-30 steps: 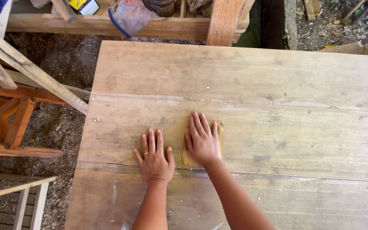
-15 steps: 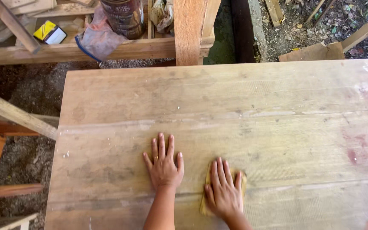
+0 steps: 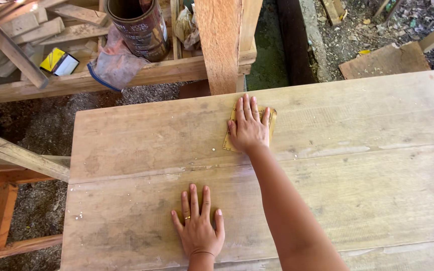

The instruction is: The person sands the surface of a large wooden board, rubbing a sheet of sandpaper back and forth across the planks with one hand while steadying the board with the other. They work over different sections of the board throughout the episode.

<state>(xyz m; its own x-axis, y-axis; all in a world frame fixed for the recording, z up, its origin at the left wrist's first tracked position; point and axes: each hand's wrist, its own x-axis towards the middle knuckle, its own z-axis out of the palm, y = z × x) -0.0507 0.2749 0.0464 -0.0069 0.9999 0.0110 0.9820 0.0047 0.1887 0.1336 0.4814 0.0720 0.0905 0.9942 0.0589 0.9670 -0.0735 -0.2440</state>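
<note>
The wide, pale, bare-wood plank tabletop [image 3: 327, 165] looks partly sanded (dust specks lie about), with the left hand [image 3: 197, 227] spread flat near its front edge and the right hand [image 3: 249, 128] pressing, fingers open, a tan sandpaper sheet [image 3: 271, 119] at its far edge.

Soft, even daylight, sharp focus throughout, faint shadows, brighter sunlit ground at top right.
</note>
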